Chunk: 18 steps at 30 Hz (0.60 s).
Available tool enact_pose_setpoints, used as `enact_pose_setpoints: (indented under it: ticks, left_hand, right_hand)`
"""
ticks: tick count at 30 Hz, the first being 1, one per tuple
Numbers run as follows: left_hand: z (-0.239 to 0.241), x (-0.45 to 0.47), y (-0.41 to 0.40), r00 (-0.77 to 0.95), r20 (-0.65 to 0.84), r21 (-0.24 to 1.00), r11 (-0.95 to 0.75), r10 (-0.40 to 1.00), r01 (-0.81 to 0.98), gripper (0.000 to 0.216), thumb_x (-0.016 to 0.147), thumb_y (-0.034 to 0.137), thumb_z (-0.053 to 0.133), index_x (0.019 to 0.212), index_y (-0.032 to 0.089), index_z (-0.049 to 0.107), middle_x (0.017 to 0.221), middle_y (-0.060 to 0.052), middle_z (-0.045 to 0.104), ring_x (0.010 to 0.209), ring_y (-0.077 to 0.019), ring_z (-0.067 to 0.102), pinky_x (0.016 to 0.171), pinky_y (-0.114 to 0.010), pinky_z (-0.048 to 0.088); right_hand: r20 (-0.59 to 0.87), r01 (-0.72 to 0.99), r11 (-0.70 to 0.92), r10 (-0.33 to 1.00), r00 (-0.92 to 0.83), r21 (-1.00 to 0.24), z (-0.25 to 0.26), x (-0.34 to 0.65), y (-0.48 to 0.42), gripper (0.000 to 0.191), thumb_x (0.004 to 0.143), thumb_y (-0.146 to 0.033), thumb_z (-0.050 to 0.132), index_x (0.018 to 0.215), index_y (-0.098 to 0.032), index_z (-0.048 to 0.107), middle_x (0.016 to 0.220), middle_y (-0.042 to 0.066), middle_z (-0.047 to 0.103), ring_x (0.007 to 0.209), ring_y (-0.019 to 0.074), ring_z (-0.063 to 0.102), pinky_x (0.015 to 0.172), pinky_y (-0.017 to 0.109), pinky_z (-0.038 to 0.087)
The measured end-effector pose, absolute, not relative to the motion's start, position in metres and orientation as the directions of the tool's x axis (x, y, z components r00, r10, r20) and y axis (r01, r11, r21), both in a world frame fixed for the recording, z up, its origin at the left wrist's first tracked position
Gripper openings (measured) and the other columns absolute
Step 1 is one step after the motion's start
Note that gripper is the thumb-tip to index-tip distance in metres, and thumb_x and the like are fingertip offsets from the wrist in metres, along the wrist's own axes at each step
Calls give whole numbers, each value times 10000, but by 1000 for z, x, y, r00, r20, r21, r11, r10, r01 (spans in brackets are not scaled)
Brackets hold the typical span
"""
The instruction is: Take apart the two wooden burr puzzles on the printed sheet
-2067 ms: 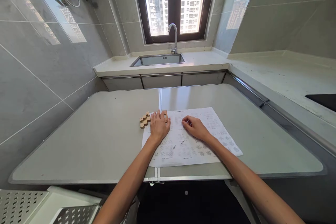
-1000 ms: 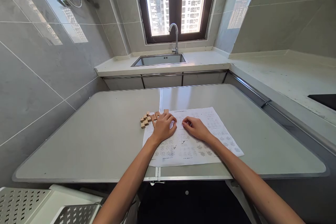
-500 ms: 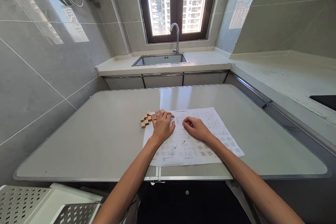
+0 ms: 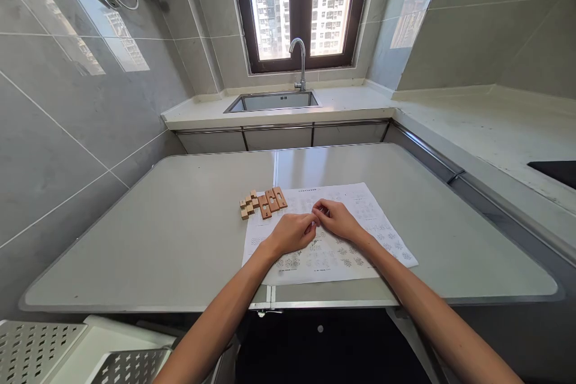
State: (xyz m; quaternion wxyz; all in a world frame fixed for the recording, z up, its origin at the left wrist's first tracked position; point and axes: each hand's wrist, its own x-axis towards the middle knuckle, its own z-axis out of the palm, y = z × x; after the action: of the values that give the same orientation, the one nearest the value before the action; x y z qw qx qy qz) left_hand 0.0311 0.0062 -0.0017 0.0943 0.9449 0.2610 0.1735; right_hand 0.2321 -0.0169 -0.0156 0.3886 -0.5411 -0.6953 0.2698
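Over the middle of a large printed paper sheet [image 4: 355,216], my left hand [image 4: 294,232] and my right hand [image 4: 335,218] meet at the fingertips. The fingers of both are curled in a pinch. Whatever lies between them is too small or hidden to make out. Flat wooden pieces with cut-out holes [image 4: 272,200] lie at the sheet's upper left corner. Beside them, further left, sits a cluster of small notched wooden blocks [image 4: 248,206]. Printed line diagrams cover the paper, which is partly hidden under my hands and forearms.
The sheet rests on a pale folding table [image 4: 180,240] with a seam down its middle. Beyond it are a sink [image 4: 272,103] with a tap [image 4: 302,66] and a white counter [image 4: 486,126] along the right. A perforated white plastic item [image 4: 40,342] stands at the lower left.
My left hand has moved from the wooden pieces rightward and nearer to me, meeting my right hand. The flat wooden pieces are now uncovered. My right hand has stayed nearly in place.
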Motion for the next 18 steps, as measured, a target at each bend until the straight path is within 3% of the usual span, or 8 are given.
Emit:
enact_pose_setpoints:
  ticks: [18]
  left_hand:
    - [0,31,5,802,283,267,-846,526,461,155,936,179,515,793,219,558,718,0,664,651,-170,630,607,-301,395]
  right_hand:
    - [250,549,268,962,-110,-792,-15,232,-17,153,960,-295,557,883,-232,673,783,0,738,720,186,654,699,308,484]
